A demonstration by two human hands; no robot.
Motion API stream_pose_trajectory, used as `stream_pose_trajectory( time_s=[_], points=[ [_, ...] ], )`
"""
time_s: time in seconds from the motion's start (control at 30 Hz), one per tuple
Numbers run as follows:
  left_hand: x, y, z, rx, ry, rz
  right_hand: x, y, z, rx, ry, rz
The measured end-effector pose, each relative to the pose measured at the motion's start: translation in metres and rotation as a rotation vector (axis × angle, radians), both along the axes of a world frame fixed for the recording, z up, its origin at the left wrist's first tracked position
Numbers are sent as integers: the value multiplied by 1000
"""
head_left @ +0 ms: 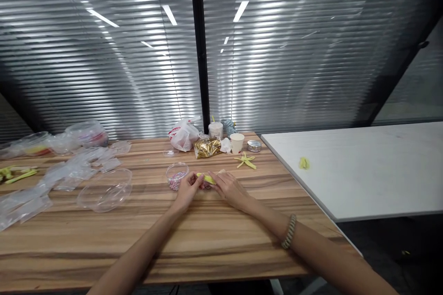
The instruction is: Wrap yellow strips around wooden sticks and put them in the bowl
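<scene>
Yellow strips [21, 175], seemingly unused, towards left edge of wooden table [200, 244]; beside clear tub [170, 171], in narrow grip of left hand [188, 188] and right hand [231, 189], yellow piece [207, 178], seemingly unfinished; star-like yellow form [245, 160], apparently complete, near far right corner.

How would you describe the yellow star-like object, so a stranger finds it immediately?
On the wooden table, look beyond the right hand. In front of the paper cup lies the yellow star-like object; spread thin arms set it apart from the compact yellow piece on the white table.
</scene>
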State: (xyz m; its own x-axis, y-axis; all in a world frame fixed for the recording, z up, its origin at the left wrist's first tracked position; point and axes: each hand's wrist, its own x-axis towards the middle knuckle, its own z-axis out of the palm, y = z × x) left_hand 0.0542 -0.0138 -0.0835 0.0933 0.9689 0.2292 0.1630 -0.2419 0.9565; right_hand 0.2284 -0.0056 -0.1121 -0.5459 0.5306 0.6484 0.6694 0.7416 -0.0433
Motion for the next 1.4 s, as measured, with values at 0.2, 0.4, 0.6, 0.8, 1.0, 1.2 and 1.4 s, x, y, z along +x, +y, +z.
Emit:
stream_pose_trajectory(
  time_s=[0.2,0.4,0.6,0.8,1.0,1.2,1.4],
  points=[
    [1,-3,3,-11,-2,-3,4,6,-9,9,2,24],
    [6,-6,-1,-88,-2,-158,5,8,-14,1,23,68],
    [6,-8,4,-26,60,-140,3,9,-15,7,-13,71],
    [5,-6,5,7,48,-117,1,5,-8,-29,-39,49],
    [7,-6,4,-33,1,-110,1,1,0,-62,-46,7],
    [6,-6,4,-43,12,-128,1,-1,0,-49,-45,-14],
    [5,-7,4,-60,55,-195,1,1,-2,-25,-43,22]
  ],
)
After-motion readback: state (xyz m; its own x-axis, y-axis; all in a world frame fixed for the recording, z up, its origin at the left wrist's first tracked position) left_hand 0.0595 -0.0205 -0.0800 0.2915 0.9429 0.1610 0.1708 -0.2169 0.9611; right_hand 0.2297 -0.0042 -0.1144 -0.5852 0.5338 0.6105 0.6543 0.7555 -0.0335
